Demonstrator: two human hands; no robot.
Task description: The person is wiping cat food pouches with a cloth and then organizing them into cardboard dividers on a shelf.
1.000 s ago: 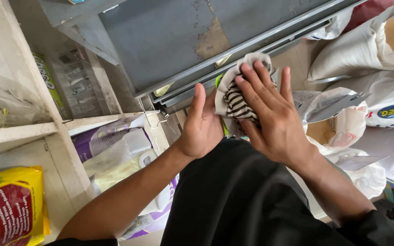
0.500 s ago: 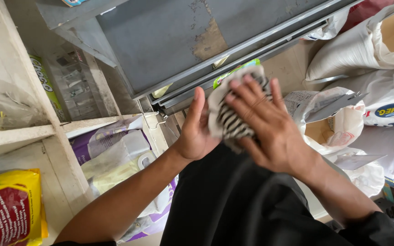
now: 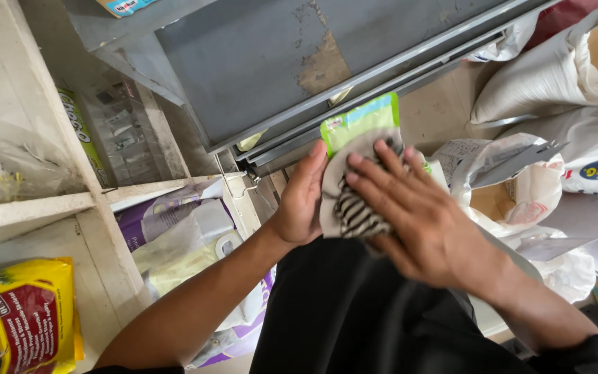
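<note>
My left hand point(image 3: 300, 201) holds a flat green packet point(image 3: 358, 122) upright in front of my body, gripping its left edge. My right hand point(image 3: 420, 215) presses a white cloth with black stripes point(image 3: 349, 208) flat against the packet's face, fingers spread over the cloth. Only the packet's green top shows above the cloth. Both hands are just below a grey metal counter point(image 3: 264, 62) with drawer rails.
White open sacks point(image 3: 555, 76) of goods stand on the right. Wooden shelves point(image 3: 50, 208) on the left carry clear plastic bags and a yellow and red packet point(image 3: 19, 318). Purple and white bags point(image 3: 181, 235) sit below the shelf. My dark clothing fills the bottom.
My right hand has slid the striped cloth down the packet, uncovering its green top. The left hand has stayed at the packet's left edge.
</note>
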